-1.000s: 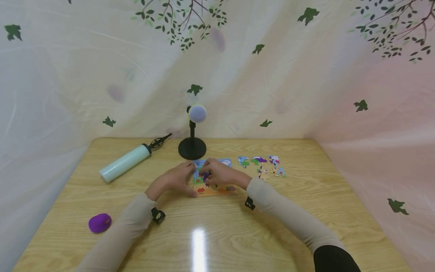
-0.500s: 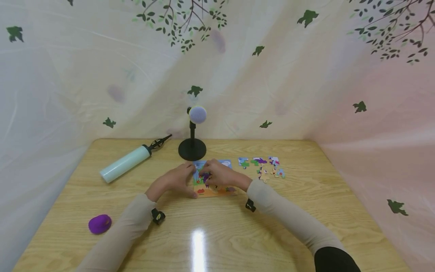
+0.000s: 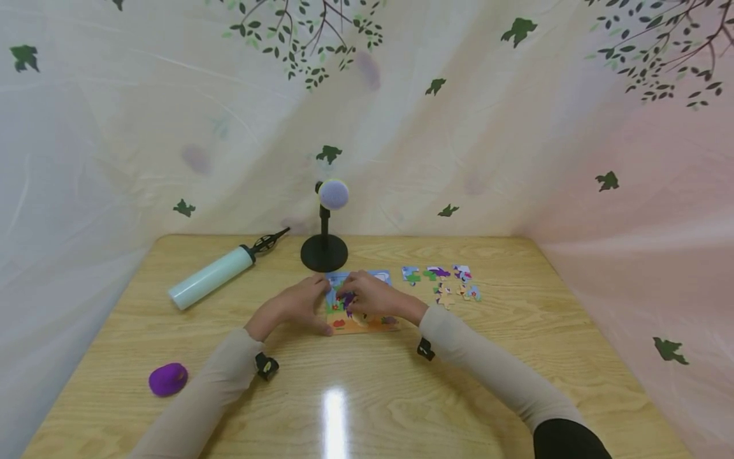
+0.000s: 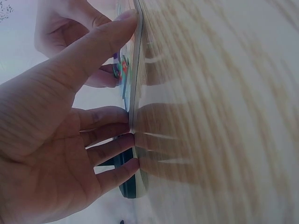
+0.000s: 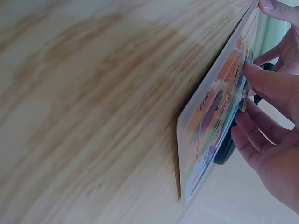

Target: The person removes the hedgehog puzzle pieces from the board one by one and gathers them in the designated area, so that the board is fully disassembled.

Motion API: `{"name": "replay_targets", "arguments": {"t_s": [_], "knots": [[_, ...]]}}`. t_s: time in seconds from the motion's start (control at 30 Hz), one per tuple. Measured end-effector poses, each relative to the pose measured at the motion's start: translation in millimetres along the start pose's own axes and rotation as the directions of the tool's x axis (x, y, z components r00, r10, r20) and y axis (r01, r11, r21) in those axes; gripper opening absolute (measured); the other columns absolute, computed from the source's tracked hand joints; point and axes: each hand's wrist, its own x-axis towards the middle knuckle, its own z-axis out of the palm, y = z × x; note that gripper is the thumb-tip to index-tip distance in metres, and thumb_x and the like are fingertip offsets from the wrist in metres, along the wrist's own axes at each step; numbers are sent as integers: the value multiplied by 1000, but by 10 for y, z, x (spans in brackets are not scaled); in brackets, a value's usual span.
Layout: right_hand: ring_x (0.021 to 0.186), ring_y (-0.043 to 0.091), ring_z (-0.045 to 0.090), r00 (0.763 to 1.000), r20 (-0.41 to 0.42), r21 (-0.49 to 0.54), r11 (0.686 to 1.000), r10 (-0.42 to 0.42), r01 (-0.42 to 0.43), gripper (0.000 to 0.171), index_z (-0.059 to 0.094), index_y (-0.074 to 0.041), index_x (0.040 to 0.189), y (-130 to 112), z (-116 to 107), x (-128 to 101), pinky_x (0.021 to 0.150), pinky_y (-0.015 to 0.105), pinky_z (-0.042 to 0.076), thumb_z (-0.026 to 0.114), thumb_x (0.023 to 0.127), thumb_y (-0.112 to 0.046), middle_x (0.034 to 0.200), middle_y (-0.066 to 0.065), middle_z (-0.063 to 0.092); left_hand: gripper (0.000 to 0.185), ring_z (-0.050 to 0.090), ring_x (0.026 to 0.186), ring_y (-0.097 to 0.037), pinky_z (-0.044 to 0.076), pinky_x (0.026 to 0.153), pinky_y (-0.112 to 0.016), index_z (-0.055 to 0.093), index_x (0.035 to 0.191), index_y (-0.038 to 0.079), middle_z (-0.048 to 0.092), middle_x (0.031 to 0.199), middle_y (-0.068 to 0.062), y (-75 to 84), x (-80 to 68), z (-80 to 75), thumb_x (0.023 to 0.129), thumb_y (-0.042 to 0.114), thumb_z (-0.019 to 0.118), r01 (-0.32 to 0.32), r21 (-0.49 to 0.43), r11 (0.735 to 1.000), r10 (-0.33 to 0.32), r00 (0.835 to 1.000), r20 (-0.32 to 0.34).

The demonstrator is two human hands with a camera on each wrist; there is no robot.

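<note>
The puzzle board (image 3: 367, 322) lies flat in the middle of the wooden table (image 3: 516, 382), just in front of the black stand (image 3: 324, 251). The left hand (image 3: 292, 307) rests at its 9 o'clock edge — thumb and straight fingers (image 4: 110, 116) touching the rim. The right hand (image 3: 373, 296) sits on top, pinching a puzzle piece (image 5: 245, 95) against the picture. Loose pieces (image 3: 444, 280) lie at 3 o'clock — near, not touching.

puzzle board (image 3: 367, 324) | colourful, flat on table | purple piece (image 3: 347, 298) on it
</note>
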Motion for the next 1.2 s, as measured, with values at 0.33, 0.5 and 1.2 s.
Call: {"name": "replay_targets", "arguments": {"t_s": [0.33, 0.5, 1.2], "knots": [[111, 26, 59, 998, -55, 79, 997, -5, 9, 32, 73, -4, 121, -32, -72, -104, 94, 39, 54, 69, 90, 0, 120, 12, 67, 95, 38, 147, -40, 36, 121, -55, 45, 146, -3, 36, 158, -24, 8, 7, -6, 78, 48, 87, 17, 4, 1000, -17, 1000, -4], [116, 27, 58, 998, -65, 93, 996, 18, -12, 33, 72, -5, 124, -1, -79, -171, 98, 41, 54, 71, 90, -2, 123, 12, 66, 97, 35, 148, -41, 35, 121, -56, 43, 148, -3, 34, 160, -25, 15, 8, 0, 78, 48, 87, 25, 8, 1000, -25, 1000, 3], [120, 31, 60, 984, -115, 164, 980, 134, -114, 34, 71, -6, 125, 271, -324, -680, 102, 51, 54, 74, 91, -6, 125, 11, 66, 96, 35, 149, -40, 33, 122, -57, 44, 148, 1, 32, 162, -22, 18, 23, 12, 77, 49, 87, 65, -1, 998, -65, 998, 9]]}}
